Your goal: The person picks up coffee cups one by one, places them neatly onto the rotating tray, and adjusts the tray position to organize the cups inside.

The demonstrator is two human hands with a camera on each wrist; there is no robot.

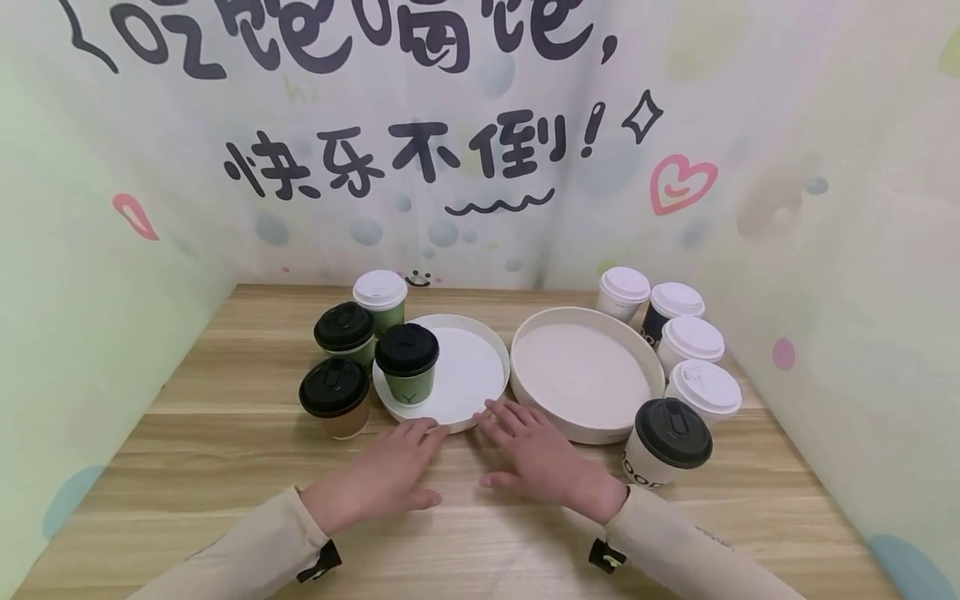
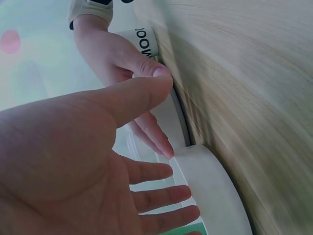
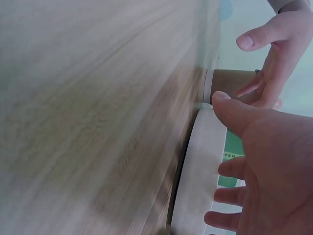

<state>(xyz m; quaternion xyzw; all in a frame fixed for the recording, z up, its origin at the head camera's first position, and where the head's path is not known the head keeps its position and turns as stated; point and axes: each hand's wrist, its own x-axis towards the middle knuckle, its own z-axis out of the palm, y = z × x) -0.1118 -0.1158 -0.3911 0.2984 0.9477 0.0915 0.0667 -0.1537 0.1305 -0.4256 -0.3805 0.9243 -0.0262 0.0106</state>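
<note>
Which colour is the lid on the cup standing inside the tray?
The lid is black, on a green cup; the head view shows it best.

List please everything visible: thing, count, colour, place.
Table: 1, brown, underneath
White tray: 1, white, centre
Cream tray: 1, cream, right
Green cups: 3, green, left, one on white tray
Brown cup: 1, brown, left
White cups: 4, white, right
Black cup: 1, black, right
Lids: 9 (5 white, 4 black), on cups
Walls: 3, pale printed, back, sides
Sleeves: 2, beige, forearms
Wrist attachments: 2, black, wrists
Left grip: 1, near white tray
Right grip: 1, near both trays
</note>
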